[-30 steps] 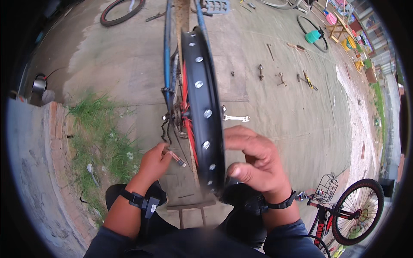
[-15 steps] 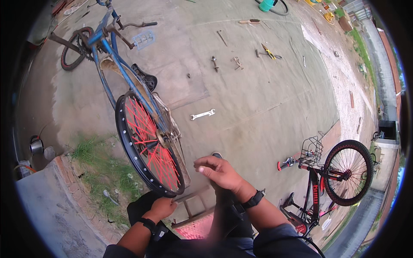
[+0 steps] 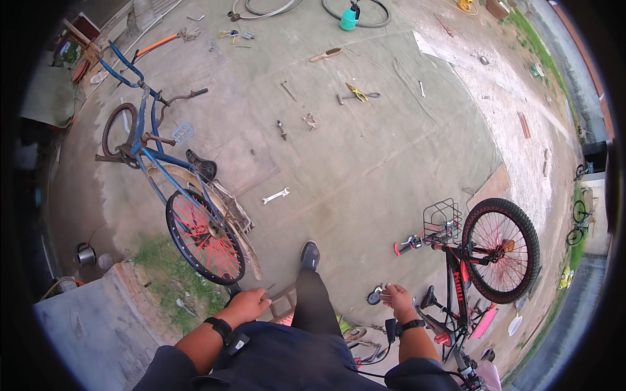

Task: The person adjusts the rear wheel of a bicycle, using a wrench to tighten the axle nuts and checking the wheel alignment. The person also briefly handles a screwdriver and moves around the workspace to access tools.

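A blue bicycle frame [image 3: 158,156] stands upside down at the left, its rear wheel [image 3: 207,242] a black rim with red spokes and no tyre on it. My left hand [image 3: 246,306] hangs just below that wheel, apart from it, with fingers curled in and nothing visible in them. On the right, my right hand [image 3: 398,300] is held out beside a black-and-red bicycle [image 3: 458,287], its fingers loosely bent and apart, holding nothing I can see. Between the bicycles an open-end wrench [image 3: 276,195] lies on the ground.
Pliers with yellow handles [image 3: 357,92], a brush [image 3: 326,55] and several small metal parts lie farther off on the ground sheet. A teal spray bottle [image 3: 349,18] stands beside loose tyres. One shoe [image 3: 310,255] of mine is ahead. Grass [image 3: 171,274] grows at the left.
My body has risen and turned, so the wheel and tools sit differently in view. My right hand has swung from near the wheel out to the right. The left hand has curled.
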`<state>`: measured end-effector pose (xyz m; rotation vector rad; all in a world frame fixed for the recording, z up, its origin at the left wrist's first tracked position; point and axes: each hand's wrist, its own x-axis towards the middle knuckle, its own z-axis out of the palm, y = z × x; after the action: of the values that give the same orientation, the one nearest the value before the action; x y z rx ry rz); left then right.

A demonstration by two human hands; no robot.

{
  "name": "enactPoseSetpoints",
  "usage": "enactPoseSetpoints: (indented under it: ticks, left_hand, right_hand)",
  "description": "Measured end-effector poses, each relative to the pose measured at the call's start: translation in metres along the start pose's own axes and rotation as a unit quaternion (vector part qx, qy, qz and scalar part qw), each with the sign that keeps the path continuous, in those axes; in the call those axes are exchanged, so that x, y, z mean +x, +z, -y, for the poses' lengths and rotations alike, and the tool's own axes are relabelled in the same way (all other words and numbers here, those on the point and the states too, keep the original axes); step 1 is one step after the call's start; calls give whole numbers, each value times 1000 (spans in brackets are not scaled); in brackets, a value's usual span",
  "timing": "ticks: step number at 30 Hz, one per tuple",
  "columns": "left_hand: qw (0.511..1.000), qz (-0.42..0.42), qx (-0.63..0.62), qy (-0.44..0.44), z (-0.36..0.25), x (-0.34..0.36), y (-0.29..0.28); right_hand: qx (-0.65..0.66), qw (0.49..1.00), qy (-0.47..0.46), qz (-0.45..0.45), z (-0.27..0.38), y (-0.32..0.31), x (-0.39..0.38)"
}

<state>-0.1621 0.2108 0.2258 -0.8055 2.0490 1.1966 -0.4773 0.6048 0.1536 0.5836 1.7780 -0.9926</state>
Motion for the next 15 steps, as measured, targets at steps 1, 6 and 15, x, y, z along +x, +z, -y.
enactPoseSetpoints:
  ticks: [1, 6, 15]
  left_hand:
    - [1000, -7, -2, 7, -14, 0, -1]
    - [998, -9, 40, 52, -78, 27, -32]
    - [994, -99, 7, 45, -118, 56, -95]
  right_hand:
    - [16, 1000, -3, -11, 8, -17, -11]
    - [71, 996, -31, -47, 16, -69, -46]
    - [57, 998, 0, -16, 27, -81, -70]
